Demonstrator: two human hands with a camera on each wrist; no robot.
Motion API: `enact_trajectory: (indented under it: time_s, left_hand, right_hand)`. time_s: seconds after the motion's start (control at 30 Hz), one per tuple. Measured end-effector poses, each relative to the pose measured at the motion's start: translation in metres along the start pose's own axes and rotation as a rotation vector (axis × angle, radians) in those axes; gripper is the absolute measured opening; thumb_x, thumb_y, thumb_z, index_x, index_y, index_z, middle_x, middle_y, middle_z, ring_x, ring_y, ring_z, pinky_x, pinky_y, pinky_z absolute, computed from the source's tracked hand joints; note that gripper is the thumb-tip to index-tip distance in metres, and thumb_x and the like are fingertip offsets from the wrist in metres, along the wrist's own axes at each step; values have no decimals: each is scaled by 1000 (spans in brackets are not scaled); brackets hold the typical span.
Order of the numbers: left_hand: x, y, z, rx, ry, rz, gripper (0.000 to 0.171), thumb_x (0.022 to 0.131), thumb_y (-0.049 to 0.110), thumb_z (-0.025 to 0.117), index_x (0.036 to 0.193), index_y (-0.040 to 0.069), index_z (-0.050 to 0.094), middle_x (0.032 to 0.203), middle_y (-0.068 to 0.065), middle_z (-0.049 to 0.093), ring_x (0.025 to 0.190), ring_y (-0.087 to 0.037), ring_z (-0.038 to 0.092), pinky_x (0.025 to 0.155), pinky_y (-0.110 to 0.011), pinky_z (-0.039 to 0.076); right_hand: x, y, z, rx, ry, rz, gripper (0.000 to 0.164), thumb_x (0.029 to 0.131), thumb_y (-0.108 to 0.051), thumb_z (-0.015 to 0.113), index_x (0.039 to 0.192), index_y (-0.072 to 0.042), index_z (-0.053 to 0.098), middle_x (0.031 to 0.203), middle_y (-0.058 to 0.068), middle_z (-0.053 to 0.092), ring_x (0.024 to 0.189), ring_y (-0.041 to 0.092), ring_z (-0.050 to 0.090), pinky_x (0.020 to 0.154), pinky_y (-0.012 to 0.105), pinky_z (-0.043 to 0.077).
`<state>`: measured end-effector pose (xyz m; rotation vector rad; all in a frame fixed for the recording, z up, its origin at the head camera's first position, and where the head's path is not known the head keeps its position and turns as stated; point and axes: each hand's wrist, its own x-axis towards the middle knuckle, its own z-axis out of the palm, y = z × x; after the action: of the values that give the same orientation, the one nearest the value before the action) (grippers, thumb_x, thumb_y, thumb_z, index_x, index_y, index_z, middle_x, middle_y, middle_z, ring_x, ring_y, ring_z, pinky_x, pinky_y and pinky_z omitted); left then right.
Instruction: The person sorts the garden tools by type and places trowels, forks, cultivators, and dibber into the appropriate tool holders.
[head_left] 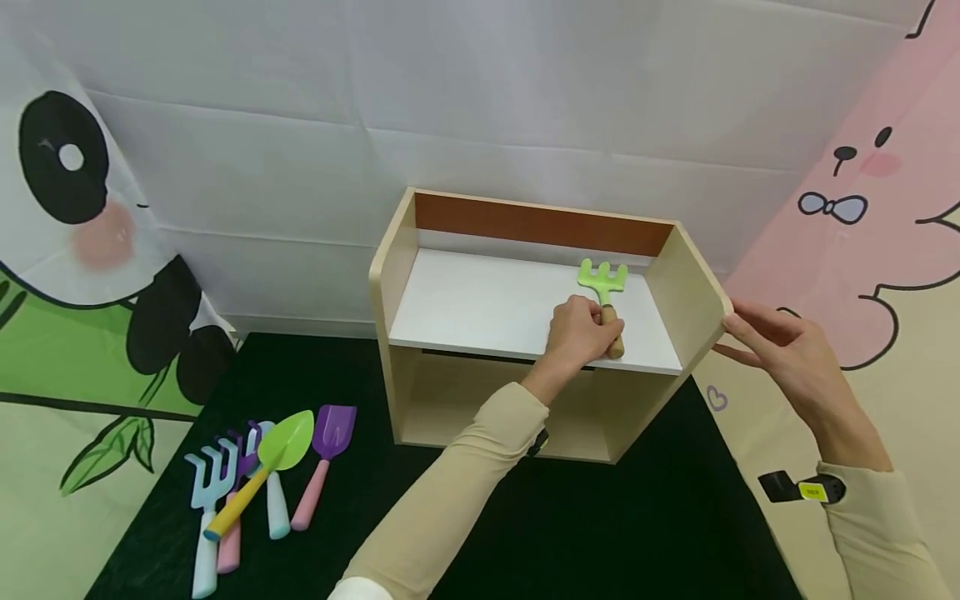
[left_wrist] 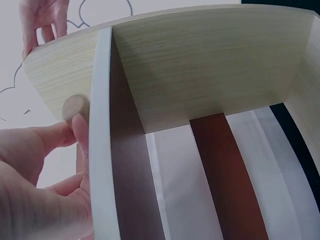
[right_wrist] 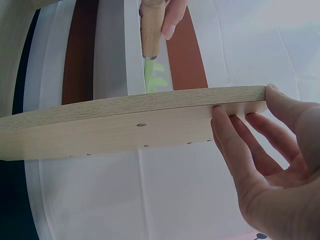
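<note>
A small wooden shelf unit (head_left: 690, 292) with a white upper board (head_left: 480, 292) stands on the dark table. On that board, toward its right end, lies a green toy garden fork (head_left: 603, 282), prongs pointing to the back. My left hand (head_left: 576, 337) holds it by the wooden handle, whose round end (left_wrist: 75, 107) shows in the left wrist view. With thumb and fingers my right hand (head_left: 787, 358) grips the edge of the right side panel (right_wrist: 200, 100). In the right wrist view its fingers lie against the panel's outer face.
On the table's left lie a yellow-handled green trowel (head_left: 288, 442), a purple shovel (head_left: 333, 429) with a pink handle, a light blue fork (head_left: 213, 479) and other partly covered tools. A white cloth wall (head_left: 285, 167) rises behind the shelf unit.
</note>
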<state>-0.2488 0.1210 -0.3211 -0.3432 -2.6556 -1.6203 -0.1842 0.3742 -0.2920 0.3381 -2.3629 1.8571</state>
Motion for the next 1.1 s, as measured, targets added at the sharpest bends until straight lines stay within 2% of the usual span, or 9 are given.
enact_trajectory:
  time_s: [0.1,0.17,0.3,0.37,0.6,0.97,1.1]
  left_hand:
    - [-1,0,3,4,17,8,30,85,27,71,68,5,61,55,4,48,50,-7,46,41,-19,33]
    - [-2,-1,3,-8,30,9,26,84,29,72,80,4,66,62,3,53,54,-8,49,43,-19,37]
    - [-4,-2,2,-22,45,15,35,86,32,70,105,2,67,78,-1,63,65,-11,56,50,-20,43]
    - [-5,-3,1,-30,54,23,37,87,31,68,110,3,67,83,-2,66,69,-12,59,53,-21,46]
    - [-15,-2,-3,-94,78,74,28,91,23,56,108,4,68,85,-3,69,75,-12,63,60,-23,47]
    - [-28,-8,-9,-213,86,63,20,89,21,62,103,9,71,82,3,66,72,-6,62,61,-21,49]
    - [-34,-9,-14,-238,94,72,19,89,21,63,102,10,72,81,4,66,71,-5,61,61,-21,48]
  right_hand:
    - [-2,0,-2,-10,6,0,42,93,-6,59,134,1,51,123,-1,61,100,10,65,73,27,55]
    - [-2,0,-2,-15,11,2,42,93,-6,59,134,0,51,123,-1,61,100,9,65,73,27,55]
    - [-2,0,-1,-28,14,2,42,93,-7,59,134,0,51,123,-2,61,100,9,65,73,27,55]
    - [-2,0,-1,-31,14,4,42,93,-7,59,134,0,51,123,-2,61,100,9,65,73,27,55]
    - [-2,-1,-1,-16,12,6,43,93,-7,59,134,0,50,124,-2,61,100,9,65,73,26,55]
    - [-1,-6,-2,-36,3,65,43,93,-12,60,135,-4,51,125,0,60,101,9,65,76,27,54]
    - [-1,-10,-1,9,-10,98,44,94,-13,59,136,-3,50,127,2,57,102,10,64,78,27,54]
